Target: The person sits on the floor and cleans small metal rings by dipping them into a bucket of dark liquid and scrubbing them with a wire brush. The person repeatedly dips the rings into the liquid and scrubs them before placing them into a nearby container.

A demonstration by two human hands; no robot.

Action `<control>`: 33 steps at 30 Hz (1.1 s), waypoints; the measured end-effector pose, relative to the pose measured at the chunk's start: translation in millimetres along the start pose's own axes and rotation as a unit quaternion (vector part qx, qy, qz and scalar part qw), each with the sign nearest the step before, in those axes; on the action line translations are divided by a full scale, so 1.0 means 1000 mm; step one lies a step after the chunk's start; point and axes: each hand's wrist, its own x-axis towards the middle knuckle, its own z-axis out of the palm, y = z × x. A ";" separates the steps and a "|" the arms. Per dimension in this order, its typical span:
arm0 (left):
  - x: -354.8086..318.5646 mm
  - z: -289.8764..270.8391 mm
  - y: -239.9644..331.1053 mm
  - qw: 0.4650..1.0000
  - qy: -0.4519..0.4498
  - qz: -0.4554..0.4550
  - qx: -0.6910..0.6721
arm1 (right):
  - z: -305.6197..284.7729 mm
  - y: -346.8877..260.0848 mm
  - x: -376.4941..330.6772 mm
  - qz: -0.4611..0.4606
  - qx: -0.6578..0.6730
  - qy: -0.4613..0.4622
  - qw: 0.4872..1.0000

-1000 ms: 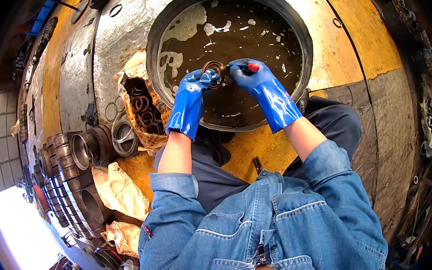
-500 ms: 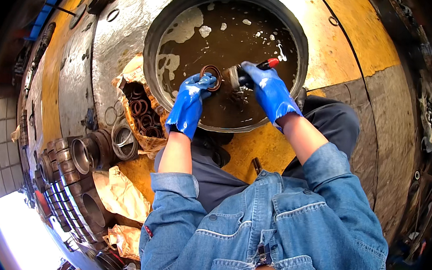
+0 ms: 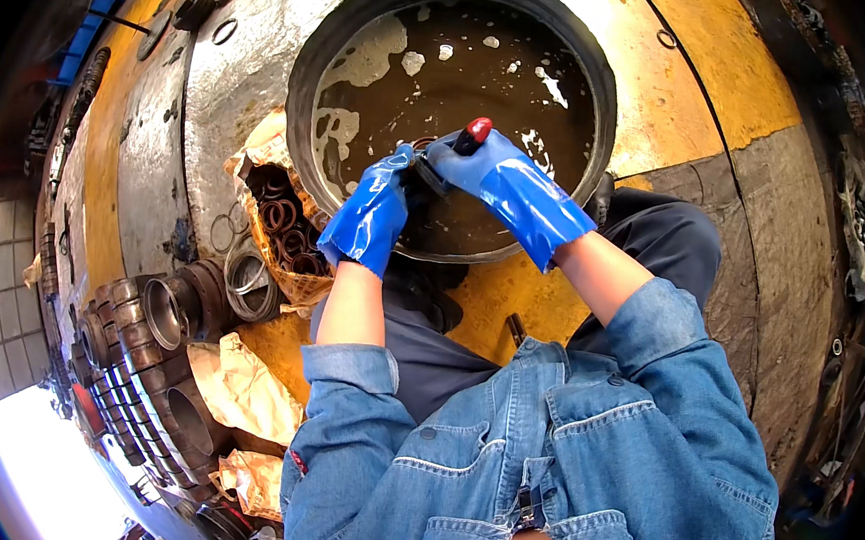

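Note:
Both my hands wear blue rubber gloves and meet over a round black basin (image 3: 605, 91) filled with dirty brown liquid. My left hand (image 3: 374, 211) grips a small dark metal ring (image 3: 423, 149) at the near side of the basin. My right hand (image 3: 490, 169) is closed on a brush with a red-tipped handle (image 3: 476, 131), pressed against that ring. Most of the ring is hidden by the gloves.
A torn brown paper box (image 3: 280, 221) of rusty rings sits left of the basin. Larger metal rings and sleeves (image 3: 184, 303) lie further left, with a row of cylindrical parts (image 3: 128, 389) and crumpled brown paper (image 3: 239, 382). The floor is grey metal and yellow.
My hands have stayed together above the basin. The right hand has turned, so the red brush handle tip now points up and away; the ring is more covered.

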 end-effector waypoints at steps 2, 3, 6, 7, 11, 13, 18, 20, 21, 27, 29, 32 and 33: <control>0.004 -0.005 -0.006 0.999 -0.037 0.025 0.004 | -0.004 -0.010 -0.013 -0.026 -0.056 -0.018 0.998; 0.005 -0.008 -0.005 0.999 -0.032 0.032 0.024 | -0.001 -0.005 -0.009 -0.016 -0.090 -0.032 0.995; 0.005 -0.008 -0.001 0.996 -0.023 0.047 0.074 | 0.005 0.008 -0.007 -0.063 -0.147 -0.028 0.987; 0.003 -0.006 -0.001 0.995 -0.024 0.049 0.083 | 0.005 0.010 -0.006 -0.079 -0.176 -0.025 0.981; -0.008 0.001 0.006 0.996 -0.044 0.059 0.058 | 0.008 0.026 0.000 -0.157 -0.282 0.028 0.946; -0.010 0.003 0.008 0.996 -0.019 0.055 0.070 | 0.008 0.034 0.005 -0.159 -0.308 0.048 0.937; -0.011 0.007 0.009 0.996 -0.006 0.054 0.074 | -0.003 0.073 0.031 -0.134 -0.157 0.186 0.961; -0.011 0.006 0.008 0.995 -0.004 0.058 0.079 | -0.013 0.076 0.039 -0.060 -0.164 0.125 0.977; -0.012 0.004 0.008 0.995 -0.008 0.066 0.078 | -0.015 0.072 0.037 -0.006 -0.111 0.111 0.988; -0.016 0.001 0.008 0.992 -0.023 0.093 0.085 | -0.030 0.017 0.013 -0.017 -0.001 0.083 0.996; -0.014 0.009 0.008 0.992 -0.038 0.099 0.064 | -0.033 0.025 0.023 0.005 -0.009 0.063 0.998; -0.012 0.013 0.010 0.985 -0.056 0.130 0.103 | -0.031 0.053 0.034 0.036 0.005 0.026 0.999; -0.017 0.013 0.008 0.977 -0.050 0.169 0.123 | -0.028 0.054 0.025 0.036 0.034 0.030 0.998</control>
